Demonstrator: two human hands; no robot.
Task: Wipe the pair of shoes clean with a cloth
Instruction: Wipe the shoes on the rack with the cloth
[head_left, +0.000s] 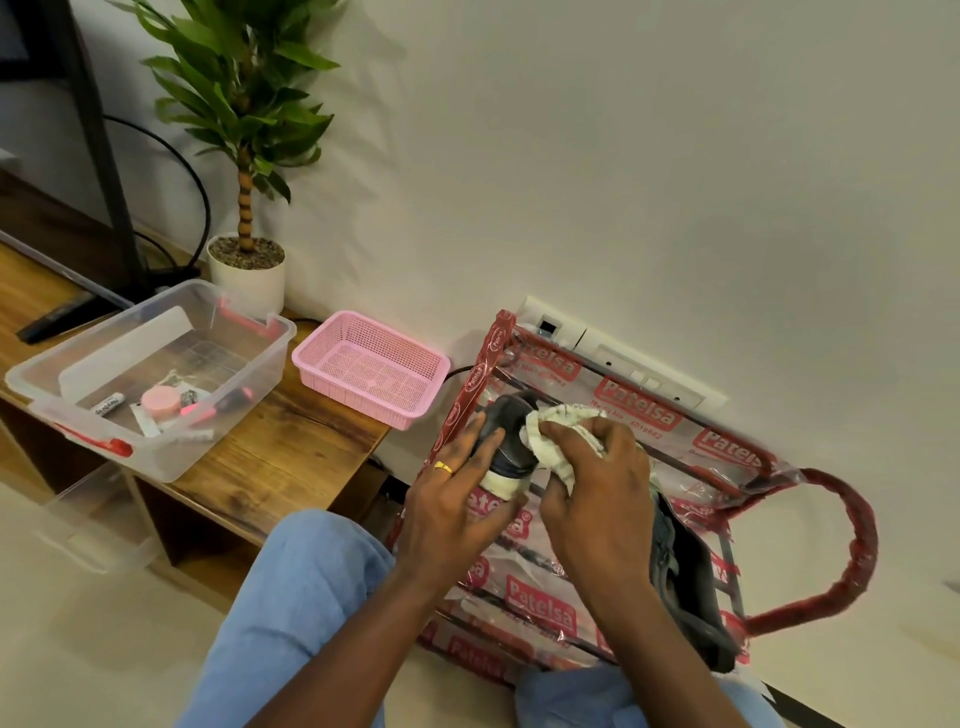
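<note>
Left hand (451, 512) around dark, white-soled shoe (506, 441); cloth (558, 436) against it.

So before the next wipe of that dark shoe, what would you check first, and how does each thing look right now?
1. Dark shoe with a white sole held firmly by the left hand: ok.
2. White cloth bunched in the right hand: ok.
3. Cloth touching the shoe: ok, it presses against the upper.
4. Second dark shoe within reach: ok, it lies on the clear red-printed plastic bag by the right forearm.
5. Second shoe already clean: cannot tell.
6. Cloth clean enough to go on: cannot tell.
</note>
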